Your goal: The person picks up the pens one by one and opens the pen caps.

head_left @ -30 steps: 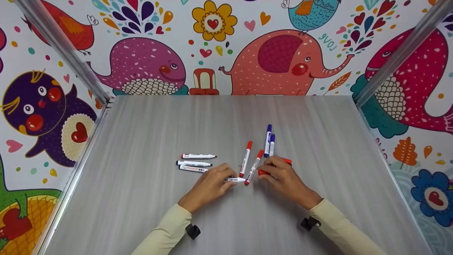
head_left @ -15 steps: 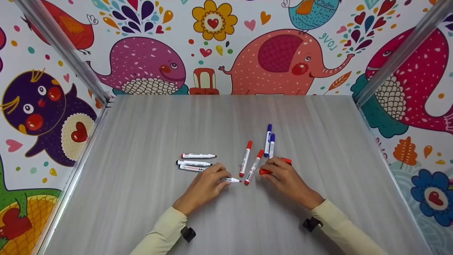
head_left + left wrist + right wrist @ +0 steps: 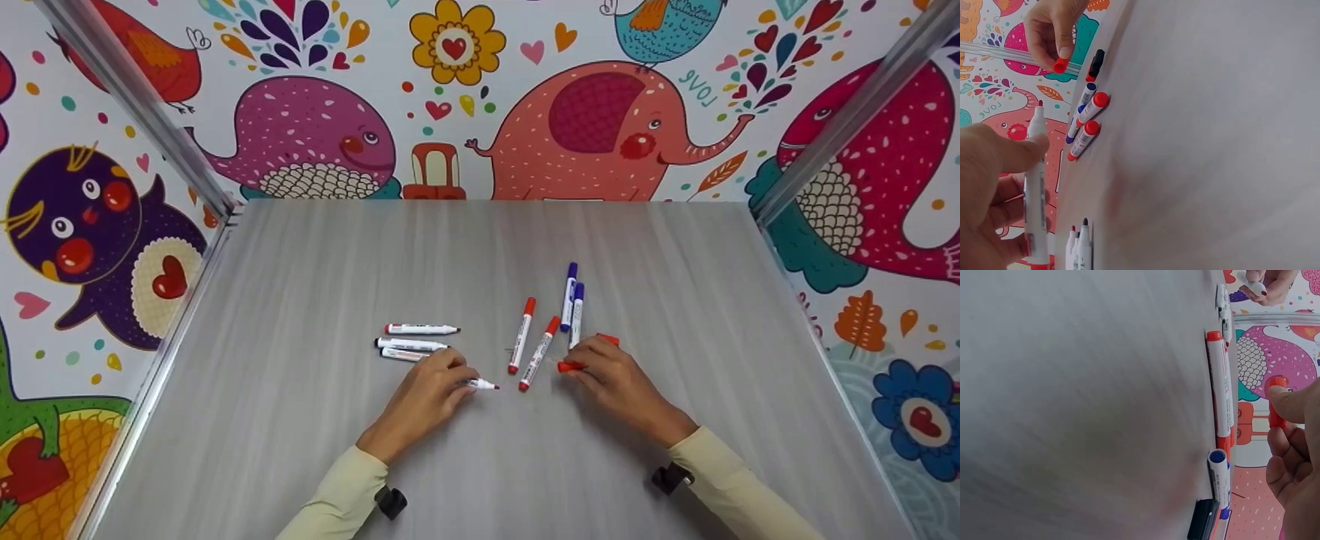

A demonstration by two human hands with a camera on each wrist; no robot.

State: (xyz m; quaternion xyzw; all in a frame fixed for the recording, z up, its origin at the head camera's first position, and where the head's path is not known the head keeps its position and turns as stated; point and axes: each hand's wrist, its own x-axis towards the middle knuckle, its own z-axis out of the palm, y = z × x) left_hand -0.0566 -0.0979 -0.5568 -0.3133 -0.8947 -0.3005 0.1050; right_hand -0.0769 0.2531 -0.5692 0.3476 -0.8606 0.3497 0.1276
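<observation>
My left hand [image 3: 429, 396] grips an uncapped red marker [image 3: 1036, 191], its white body along my fingers and its dark red tip bare. In the right wrist view the same marker [image 3: 1253, 286] points toward the camera. My right hand [image 3: 611, 379] pinches a red marker cap [image 3: 1277, 408] between thumb and fingers; the cap's hollow end shows in the left wrist view. Two capped red markers [image 3: 520, 335] lie on the table between the hands. Just beyond my right hand are two blue markers [image 3: 568, 296], the nearer one's end partly hidden by the fingers.
Three uncapped markers [image 3: 421, 329] lie side by side left of centre, one partly behind my left hand. A loose black cap [image 3: 1096, 63] and a red cap [image 3: 609, 340] rest close to my right hand. Picture-covered walls [image 3: 450, 112] border the grey table [image 3: 337, 255].
My left hand has drawn left with the marker, baring its red tip and widening the gap between the hands. My right hand has shifted slightly right with the red cap. The table markers stay put.
</observation>
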